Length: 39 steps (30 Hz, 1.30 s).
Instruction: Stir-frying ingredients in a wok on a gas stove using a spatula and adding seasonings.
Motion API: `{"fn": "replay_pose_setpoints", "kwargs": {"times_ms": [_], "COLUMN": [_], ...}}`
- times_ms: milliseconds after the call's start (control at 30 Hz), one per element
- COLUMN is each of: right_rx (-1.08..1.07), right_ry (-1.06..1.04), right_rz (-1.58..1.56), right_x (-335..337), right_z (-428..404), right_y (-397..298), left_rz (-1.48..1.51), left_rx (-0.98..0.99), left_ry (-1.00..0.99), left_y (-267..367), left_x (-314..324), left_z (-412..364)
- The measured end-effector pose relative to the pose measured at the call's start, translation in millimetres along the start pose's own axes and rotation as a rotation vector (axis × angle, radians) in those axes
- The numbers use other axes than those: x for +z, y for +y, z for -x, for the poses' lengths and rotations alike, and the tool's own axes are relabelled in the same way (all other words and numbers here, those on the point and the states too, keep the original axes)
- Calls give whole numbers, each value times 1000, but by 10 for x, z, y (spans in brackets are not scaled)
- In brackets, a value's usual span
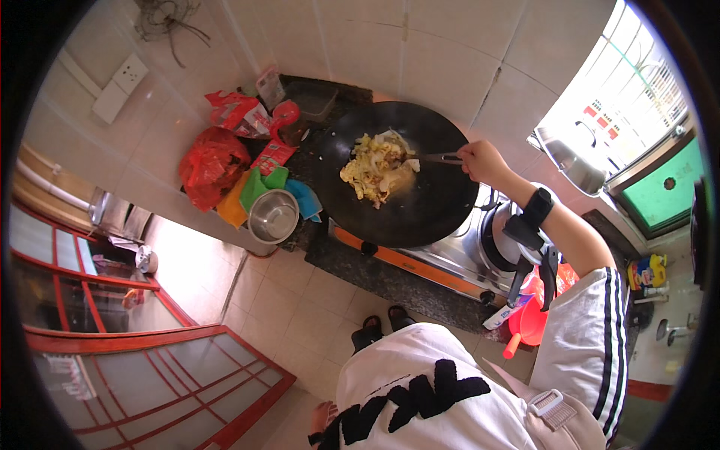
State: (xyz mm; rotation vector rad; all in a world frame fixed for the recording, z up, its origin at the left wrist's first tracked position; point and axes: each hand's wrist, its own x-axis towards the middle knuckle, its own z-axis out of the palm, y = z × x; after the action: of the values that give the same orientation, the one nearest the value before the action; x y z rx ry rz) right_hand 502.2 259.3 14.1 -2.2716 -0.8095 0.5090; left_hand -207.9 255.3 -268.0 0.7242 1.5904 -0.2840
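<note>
My right hand (482, 162) grips the handle of a metal spatula (439, 158) above the right side of a large black wok (444, 202). The spatula's far end rests in a heap of cooked egg and pale cabbage-like pieces (376, 169), which partly hides it. Some brownish liquid lies beside the food. The wok sits on a gas stove (416, 265) with an orange front panel. Down by my body at the lower edge, my left hand (323, 417) is partly in view, away from the stove, with its fingers loosely curled and nothing visible in it.
Left of the wok are a steel bowl (273, 216), coloured cloths (263, 188), a red plastic bag (214, 166) and a clear container (310, 101). Right of it stand a pressure cooker (498, 236) and a red plastic dipper (529, 322). A steel pot (574, 160) is by the window.
</note>
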Motion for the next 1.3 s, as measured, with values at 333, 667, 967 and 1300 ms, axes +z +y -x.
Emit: {"fn": "replay_pose_setpoints", "kwargs": {"times_ms": [333,667,967,1300], "right_rx": [-545,-449,-442,-432], "right_ry": [-192,4,24,24], "right_rz": [991,930,958,1005], "right_x": [373,-94,276,-192], "right_z": [60,332,11,1136], "right_y": [-568,-473,-321,-354], "left_rz": [-383,-100,-317,17], "left_rx": [365,41,375,-69], "left_ry": [-61,-28,-111,-71], "left_y": [311,-135,-33,-275], "left_x": [24,-156,-250,-288], "left_z": [233,-168,-196,-461]}}
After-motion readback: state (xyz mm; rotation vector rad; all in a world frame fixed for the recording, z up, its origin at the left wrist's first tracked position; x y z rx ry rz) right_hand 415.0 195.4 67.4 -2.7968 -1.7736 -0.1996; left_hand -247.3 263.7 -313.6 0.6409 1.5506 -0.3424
